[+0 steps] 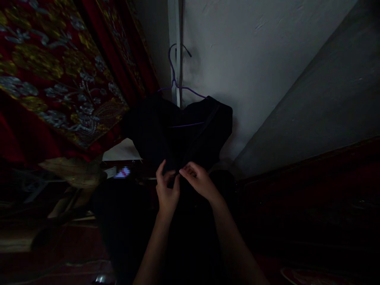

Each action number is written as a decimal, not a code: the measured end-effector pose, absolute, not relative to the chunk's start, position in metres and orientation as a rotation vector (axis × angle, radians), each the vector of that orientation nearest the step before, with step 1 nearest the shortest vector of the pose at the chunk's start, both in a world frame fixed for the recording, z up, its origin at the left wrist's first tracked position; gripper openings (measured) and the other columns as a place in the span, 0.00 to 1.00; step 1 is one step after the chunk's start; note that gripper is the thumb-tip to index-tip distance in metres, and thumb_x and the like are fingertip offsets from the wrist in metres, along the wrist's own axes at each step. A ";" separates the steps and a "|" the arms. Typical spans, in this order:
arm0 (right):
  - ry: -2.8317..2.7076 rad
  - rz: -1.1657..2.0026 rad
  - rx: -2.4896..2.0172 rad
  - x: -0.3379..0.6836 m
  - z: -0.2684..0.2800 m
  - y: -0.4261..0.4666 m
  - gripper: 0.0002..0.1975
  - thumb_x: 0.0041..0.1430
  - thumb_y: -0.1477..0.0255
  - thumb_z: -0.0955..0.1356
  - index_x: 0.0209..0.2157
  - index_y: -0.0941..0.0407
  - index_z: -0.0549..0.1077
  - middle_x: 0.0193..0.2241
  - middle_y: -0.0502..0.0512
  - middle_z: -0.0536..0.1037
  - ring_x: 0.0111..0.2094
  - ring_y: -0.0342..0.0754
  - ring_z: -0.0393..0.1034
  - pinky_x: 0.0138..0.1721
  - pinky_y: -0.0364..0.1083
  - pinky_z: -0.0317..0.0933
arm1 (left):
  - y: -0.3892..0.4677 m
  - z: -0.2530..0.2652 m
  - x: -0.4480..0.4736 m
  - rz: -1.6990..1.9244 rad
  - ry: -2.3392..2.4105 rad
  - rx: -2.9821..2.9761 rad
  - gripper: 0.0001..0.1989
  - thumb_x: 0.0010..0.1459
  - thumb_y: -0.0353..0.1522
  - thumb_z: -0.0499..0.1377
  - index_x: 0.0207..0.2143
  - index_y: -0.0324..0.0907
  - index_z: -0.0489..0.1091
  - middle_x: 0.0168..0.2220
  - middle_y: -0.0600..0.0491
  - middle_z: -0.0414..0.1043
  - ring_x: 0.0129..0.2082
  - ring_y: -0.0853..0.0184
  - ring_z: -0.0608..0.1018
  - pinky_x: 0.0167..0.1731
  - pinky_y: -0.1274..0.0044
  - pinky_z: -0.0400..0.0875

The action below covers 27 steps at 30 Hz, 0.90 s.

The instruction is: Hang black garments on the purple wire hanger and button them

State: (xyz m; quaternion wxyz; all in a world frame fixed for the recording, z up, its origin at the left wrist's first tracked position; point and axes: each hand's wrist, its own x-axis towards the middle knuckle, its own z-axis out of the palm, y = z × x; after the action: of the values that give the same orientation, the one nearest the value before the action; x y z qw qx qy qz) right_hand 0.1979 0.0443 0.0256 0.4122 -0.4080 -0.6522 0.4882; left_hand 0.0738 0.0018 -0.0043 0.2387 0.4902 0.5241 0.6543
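Note:
A dark V-necked top [204, 132] hangs on a thin purple wire hanger [192, 91] in front of me. At the bottom of its neckline my two hands meet, close together. My left hand [166, 190] has its fingers curled at the front of the top, thumb raised, holding the cloth edge. My right hand [197, 180] pinches the front edge between thumb and fingers, just beside the left thumb. Whatever small part lies between the fingertips is too dark to make out.
The hanger hooks by a pale vertical strip [178, 23] on a grey wall [237, 51]. A red cloth with gold and silver embroidery [53, 63] hangs at the left. Below it are a tan bundle [74, 172] and a reddish floor [80, 245]. The lower right is very dark.

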 end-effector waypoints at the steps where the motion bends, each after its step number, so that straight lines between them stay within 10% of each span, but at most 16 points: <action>1: -1.670 1.222 -1.035 0.202 0.028 0.046 0.13 0.62 0.58 0.70 0.33 0.54 0.72 0.31 0.52 0.77 0.35 0.48 0.72 0.38 0.46 0.62 | 0.000 -0.004 0.074 1.773 1.419 1.347 0.31 0.62 0.32 0.62 0.66 0.46 0.56 0.39 0.52 0.77 0.39 0.66 0.82 0.48 0.71 0.76; 18: -0.740 1.708 -0.971 0.184 0.035 0.037 0.11 0.39 0.63 0.75 0.21 0.57 0.78 0.18 0.53 0.77 0.12 0.36 0.52 0.13 0.41 0.38 | -0.004 -0.009 0.090 1.782 1.382 1.317 0.12 0.62 0.29 0.60 0.48 0.43 0.69 0.38 0.51 0.78 0.39 0.65 0.83 0.43 0.73 0.77; 27: -0.969 1.434 -0.902 0.167 0.123 0.119 0.07 0.44 0.69 0.72 0.21 0.59 0.75 0.19 0.53 0.77 0.14 0.35 0.58 0.13 0.38 0.45 | 0.016 -0.015 0.092 1.778 1.334 1.203 0.12 0.59 0.29 0.62 0.46 0.43 0.67 0.32 0.54 0.73 0.33 0.68 0.79 0.36 0.78 0.74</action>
State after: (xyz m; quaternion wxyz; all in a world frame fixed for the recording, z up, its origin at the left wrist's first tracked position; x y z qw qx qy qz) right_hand 0.1670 0.1193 0.1225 0.5604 -0.3828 -0.4111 0.6087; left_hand 0.0915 0.0160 -0.0152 0.3022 0.4539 0.5030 0.6705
